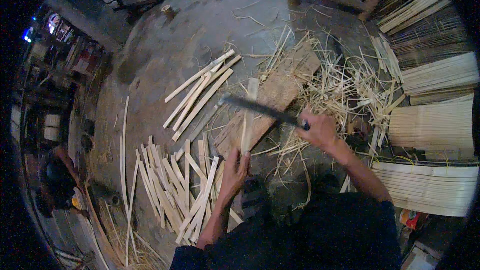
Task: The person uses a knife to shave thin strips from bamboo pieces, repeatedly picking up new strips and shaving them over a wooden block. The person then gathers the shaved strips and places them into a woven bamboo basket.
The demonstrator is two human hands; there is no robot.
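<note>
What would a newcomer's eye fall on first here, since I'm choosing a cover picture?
Probably the long dark knife in the right hand, mid-picture, crossing the pale strip that the left hand holds over a board. Next might come the tangled shavings heaped to the board's right, then the loose sticks left of the left hand.

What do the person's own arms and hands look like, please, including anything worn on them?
Both the left hand and the right hand are ungloved. The left forearm and right forearm are bare, emerging from the sleeves of a dark, nearly black top. I can make out no cuffs or markings.
</note>
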